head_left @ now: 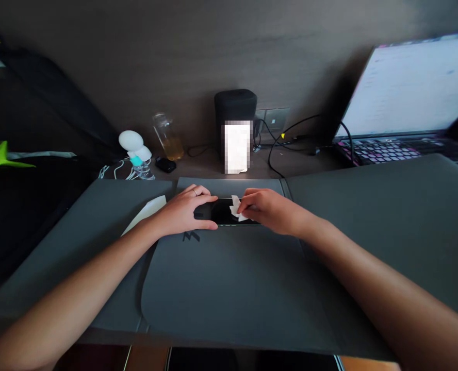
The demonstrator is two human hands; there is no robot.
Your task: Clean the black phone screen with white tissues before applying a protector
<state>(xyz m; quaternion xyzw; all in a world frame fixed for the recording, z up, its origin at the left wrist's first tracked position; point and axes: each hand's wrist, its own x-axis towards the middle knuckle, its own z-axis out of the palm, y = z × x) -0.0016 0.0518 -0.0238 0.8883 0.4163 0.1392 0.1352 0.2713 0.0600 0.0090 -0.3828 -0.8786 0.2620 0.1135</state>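
Observation:
A black smartphone [221, 212] lies flat, screen up, on a grey mat [229, 278]. My left hand [184, 208], with a ring on one finger, grips the phone's left end, thumb along the near edge and fingers at the far edge. In my right hand [267, 208] a crumpled white tissue [234, 208] is pinched, touching the screen toward its right end. The phone's right end is partly hidden behind that hand. A white sheet [146, 212] sticks out beyond my left wrist.
Behind the mat stand a black speaker-like box [234, 100], a glass bottle with amber liquid [170, 144], a white rounded object [131, 140] and a small black object [165, 165]. At right is an open laptop [410, 93]; a black cable [310, 119] loops beside it.

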